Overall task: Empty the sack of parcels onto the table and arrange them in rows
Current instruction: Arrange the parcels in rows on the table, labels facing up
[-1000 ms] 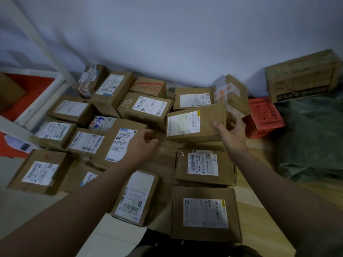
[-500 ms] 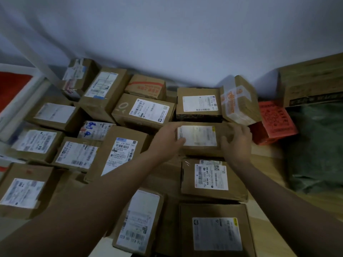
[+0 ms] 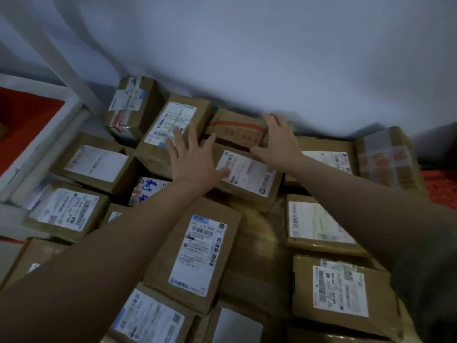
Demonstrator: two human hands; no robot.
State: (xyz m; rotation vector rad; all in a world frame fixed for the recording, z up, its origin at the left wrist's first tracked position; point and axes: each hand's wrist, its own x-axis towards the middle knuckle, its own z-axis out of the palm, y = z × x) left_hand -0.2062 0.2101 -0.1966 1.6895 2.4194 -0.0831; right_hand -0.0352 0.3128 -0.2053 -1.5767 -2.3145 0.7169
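Several brown cardboard parcels with white labels lie in rough rows on the wooden table (image 3: 257, 233). My left hand (image 3: 193, 157) is flat with fingers spread, resting across the edge of a tall labelled parcel (image 3: 170, 120) and a flatter labelled parcel (image 3: 249, 177). My right hand (image 3: 279, 139) lies on the right end of a small parcel with a red tape stripe (image 3: 235, 127) at the back by the wall, thumb stretched along its front. Neither hand lifts anything. The sack is not in view.
The grey wall (image 3: 272, 58) runs right behind the back row. A white shelf frame (image 3: 42, 137) with a red surface (image 3: 22, 120) stands at the left. A taped parcel (image 3: 385, 157) and a red parcel (image 3: 442, 186) sit at the right edge.
Both hands have let go of the labelled parcel they set down in the middle row and reached farther back to the parcels by the wall. The camera leaned forward.
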